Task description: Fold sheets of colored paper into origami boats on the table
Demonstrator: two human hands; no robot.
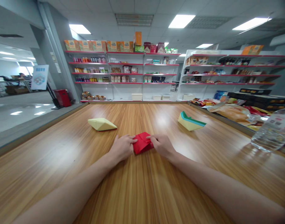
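A piece of folded red paper (140, 143) lies on the wooden table between my hands, with creased flaps on its upper side. My left hand (123, 146) grips its left edge, thumb on top and the other fingers curled beside it. At the right edge, my right hand (163, 144) pinches a flap between thumb and fingers. Farther left rests a pale yellow folded paper boat (101, 124) with a bit of red along its bottom edge. Farther right, another folded paper boat (190, 122) shows yellow, blue and green layers.
A clear plastic bottle (273, 130) stands on the table's right side. Beyond the right edge are snack packets (235, 114) and black boxes (256, 99). Stocked shelves (126, 74) line the back, and a red bin (62, 97) stands on the floor at the left.
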